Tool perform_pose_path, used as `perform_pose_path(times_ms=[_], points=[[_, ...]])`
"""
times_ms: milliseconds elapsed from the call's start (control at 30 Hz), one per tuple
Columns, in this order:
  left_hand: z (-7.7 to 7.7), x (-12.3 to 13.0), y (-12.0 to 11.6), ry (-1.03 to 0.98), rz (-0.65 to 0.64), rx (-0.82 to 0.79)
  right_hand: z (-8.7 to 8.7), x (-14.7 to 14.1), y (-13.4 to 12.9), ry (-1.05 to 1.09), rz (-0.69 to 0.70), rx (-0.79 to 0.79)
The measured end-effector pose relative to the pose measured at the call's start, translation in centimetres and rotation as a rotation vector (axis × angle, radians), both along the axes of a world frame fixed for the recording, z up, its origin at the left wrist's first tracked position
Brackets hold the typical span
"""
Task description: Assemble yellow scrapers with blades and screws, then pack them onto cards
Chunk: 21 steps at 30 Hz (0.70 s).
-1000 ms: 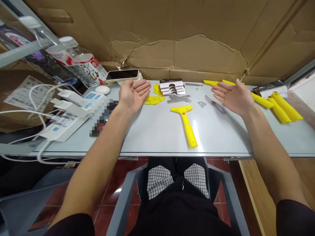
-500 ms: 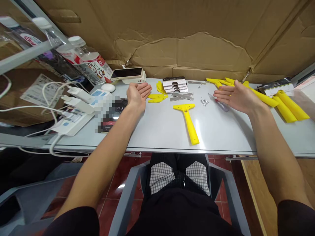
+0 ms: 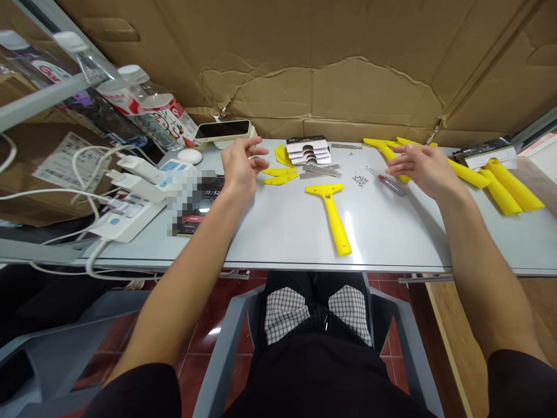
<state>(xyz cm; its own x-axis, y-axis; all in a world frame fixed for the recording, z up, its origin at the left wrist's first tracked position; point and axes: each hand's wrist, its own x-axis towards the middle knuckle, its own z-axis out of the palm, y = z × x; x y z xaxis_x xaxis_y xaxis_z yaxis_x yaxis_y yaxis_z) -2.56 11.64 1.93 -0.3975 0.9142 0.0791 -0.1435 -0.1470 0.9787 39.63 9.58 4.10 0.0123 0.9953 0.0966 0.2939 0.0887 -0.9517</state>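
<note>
My left hand (image 3: 242,168) hovers over the table's left part with fingers apart and holds nothing. Close to its fingertips lie flat yellow plastic pieces (image 3: 281,176). My right hand (image 3: 422,168) is likewise empty, its fingers loosely bent, near a screwdriver (image 3: 387,182) with a clear handle. A yellow scraper (image 3: 334,223) lies between my hands, its wide head pointing away from me. Behind it are metal blades (image 3: 321,170), a stack of small blade boxes (image 3: 308,151) and a heap of little screws (image 3: 360,180). More yellow scraper handles (image 3: 469,173) lie behind and beyond my right hand.
At left stand a power strip (image 3: 126,223) with plugs and cables, a white mouse (image 3: 190,156), a phone (image 3: 224,130) and plastic bottles (image 3: 167,116). A dark box (image 3: 487,154) and yellow handles (image 3: 517,188) sit at far right. Cardboard (image 3: 270,64) walls the back.
Both hands have turned from palms facing up, fingers stretched, to a more sideways pose with fingers bent. The right hand has lifted off slightly from the screwdriver's side. The objects stay put.
</note>
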Motion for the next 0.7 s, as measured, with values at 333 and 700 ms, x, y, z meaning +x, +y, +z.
perform_pose_path(times_ms=[333,700], points=[[-0.6,3.4,-3.7,1.19,-0.419,0.184,-0.3,-5.3,-3.5,-0.742,0.163,0.306],[-1.2,4.9,-4.6,1.311,-0.533,0.113,-1.5,-9.3,-5.7,-0.759,0.405,0.127]])
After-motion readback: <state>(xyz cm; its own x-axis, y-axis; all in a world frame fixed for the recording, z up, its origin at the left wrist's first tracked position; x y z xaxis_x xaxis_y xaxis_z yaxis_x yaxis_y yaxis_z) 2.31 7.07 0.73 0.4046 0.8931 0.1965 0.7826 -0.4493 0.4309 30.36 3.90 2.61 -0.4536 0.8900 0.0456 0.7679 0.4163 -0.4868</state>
